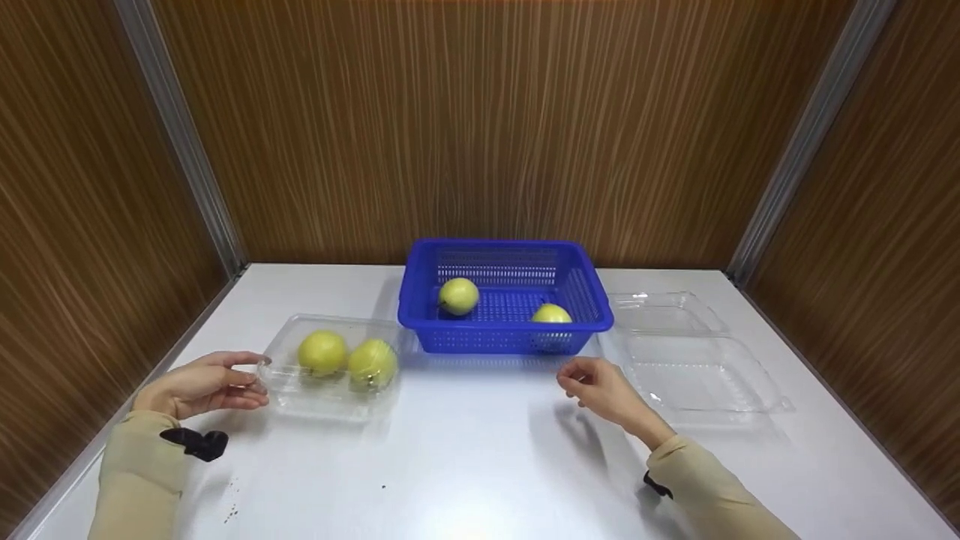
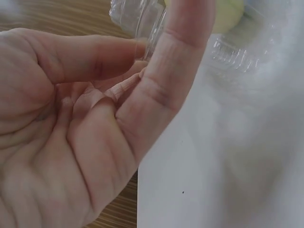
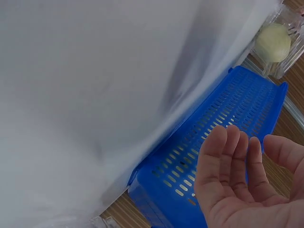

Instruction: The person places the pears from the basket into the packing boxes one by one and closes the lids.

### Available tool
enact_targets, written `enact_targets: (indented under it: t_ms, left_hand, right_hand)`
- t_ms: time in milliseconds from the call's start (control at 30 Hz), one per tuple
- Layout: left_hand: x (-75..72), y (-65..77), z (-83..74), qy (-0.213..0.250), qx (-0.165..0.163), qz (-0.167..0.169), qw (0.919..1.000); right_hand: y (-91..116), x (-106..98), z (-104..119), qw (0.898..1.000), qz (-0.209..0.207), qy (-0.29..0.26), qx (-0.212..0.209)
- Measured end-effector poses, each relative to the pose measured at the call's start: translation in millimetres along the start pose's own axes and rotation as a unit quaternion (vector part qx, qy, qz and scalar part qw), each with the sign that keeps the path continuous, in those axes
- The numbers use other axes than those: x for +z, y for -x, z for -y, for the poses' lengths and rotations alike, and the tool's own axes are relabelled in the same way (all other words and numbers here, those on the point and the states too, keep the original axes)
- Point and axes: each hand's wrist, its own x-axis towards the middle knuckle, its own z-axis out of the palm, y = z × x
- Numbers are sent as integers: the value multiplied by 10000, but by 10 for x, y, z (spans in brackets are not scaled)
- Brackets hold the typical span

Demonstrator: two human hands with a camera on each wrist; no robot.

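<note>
On the bench (image 1: 465, 457), left of the blue basket (image 1: 487, 341), the clear container (image 1: 315, 405) is lying just right of the nearer left hand (image 1: 202, 385), whose fingers are pinching its edge. The right hand (image 1: 604, 390) is curling its fingers loosely, holding nothing. Two pears (image 1: 322, 352) are sitting in the container.

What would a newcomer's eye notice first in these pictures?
First, probably, the blue plastic basket at the back middle of the white table, with two yellow-green fruits inside, perhaps pears. Left of it, a clear plastic container holds two more fruits, its edge held by the left hand.
</note>
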Motion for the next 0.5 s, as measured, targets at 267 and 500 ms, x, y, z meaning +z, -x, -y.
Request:
enact_targets:
  t_ms: [267, 500]
  left_hand:
    - [-34, -70, -4, 305, 181, -301, 9989]
    - [13, -158, -16, 527, 246, -732, 9956]
  right_hand:
    - [23, -9, -20, 9998, 108, 137, -51]
    - [45, -56, -8, 9999, 135, 75, -7]
